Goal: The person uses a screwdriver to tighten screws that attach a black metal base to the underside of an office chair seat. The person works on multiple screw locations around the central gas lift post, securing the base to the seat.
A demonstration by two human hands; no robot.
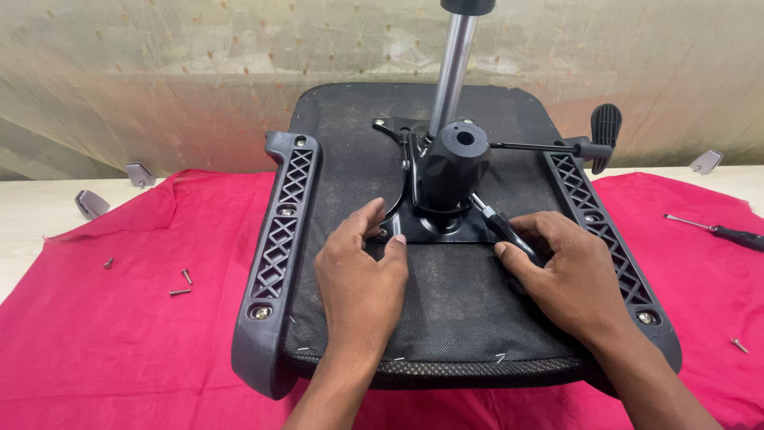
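Note:
An upturned black office chair seat (446, 310) lies on a red cloth (119, 334). Its black metal mechanism plate (446, 227) carries a knob housing (454, 163), a chrome gas cylinder (452, 72) and a side lever (593, 135). My left hand (362, 275) rests on the seat, fingertips pinching at a screw on the plate's near left corner. My right hand (565, 275) grips a black-handled screwdriver (497, 223), whose tip points at the plate beside the knob housing.
Two black latticed armrest brackets (278, 231) (605, 231) flank the seat. Loose screws (179, 285) lie on the cloth at left, another (738, 345) at right. A second screwdriver (720, 232) lies at far right. Grey plastic pieces (91, 203) sit on the pale table.

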